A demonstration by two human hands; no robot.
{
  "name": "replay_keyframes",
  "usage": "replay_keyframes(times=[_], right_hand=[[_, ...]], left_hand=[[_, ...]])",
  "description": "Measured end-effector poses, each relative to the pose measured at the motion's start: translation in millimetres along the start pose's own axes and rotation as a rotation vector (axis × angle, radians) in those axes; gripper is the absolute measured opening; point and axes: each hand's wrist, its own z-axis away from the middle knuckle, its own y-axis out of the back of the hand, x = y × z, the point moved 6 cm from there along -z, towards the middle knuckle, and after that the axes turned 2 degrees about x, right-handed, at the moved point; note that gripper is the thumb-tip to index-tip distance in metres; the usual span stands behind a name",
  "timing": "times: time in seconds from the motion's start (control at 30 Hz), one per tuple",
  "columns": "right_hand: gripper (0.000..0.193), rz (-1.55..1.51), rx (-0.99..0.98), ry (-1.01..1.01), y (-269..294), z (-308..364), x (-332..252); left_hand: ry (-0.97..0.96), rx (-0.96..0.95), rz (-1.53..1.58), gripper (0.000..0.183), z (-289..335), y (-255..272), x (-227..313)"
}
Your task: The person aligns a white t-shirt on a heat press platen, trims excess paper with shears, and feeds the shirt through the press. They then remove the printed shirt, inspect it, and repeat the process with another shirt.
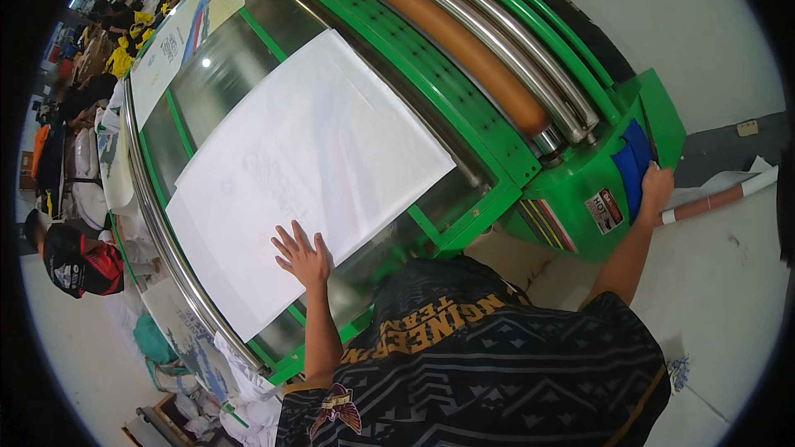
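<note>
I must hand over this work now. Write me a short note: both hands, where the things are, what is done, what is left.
Left hand: flat, fingers spread, on the large white sheet.
Right hand: on the blue cloth at the end housing of the green roller machine.
Done: sheet lies on the glass feed table.
Left: sheet has not reached the orange roller.

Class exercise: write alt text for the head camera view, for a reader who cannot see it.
A person's left hand lies flat on a large white sheet spread over the glass bed of a green roller machine. The right hand touches a blue cloth at the machine's end.
</note>
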Motion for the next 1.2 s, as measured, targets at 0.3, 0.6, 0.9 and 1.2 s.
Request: replay_keyframes(times=[0.3, 0.6, 0.9, 1.2], right_hand=[[0.037, -0.758, -0.153, 0.790, 51, 217, -261], [0.061, -0.693, -0.577, 1.367, -56, 486, -347], [0.053, -0.663, -0.502, 1.387, -72, 439, -350], [0.050, -0.644, -0.397, 1.297, -108, 346, -352]], left_hand=[[0.080, 0.062, -0.013, 0.074, -19, 7, -25], [0.092, 0.018, -0.044, 0.076, -25, 2, -18], [0.068, -0.011, -0.020, 0.078, -27, -4, 27], [0.048, -0.067, 0.032, 0.078, -27, -25, 137]])
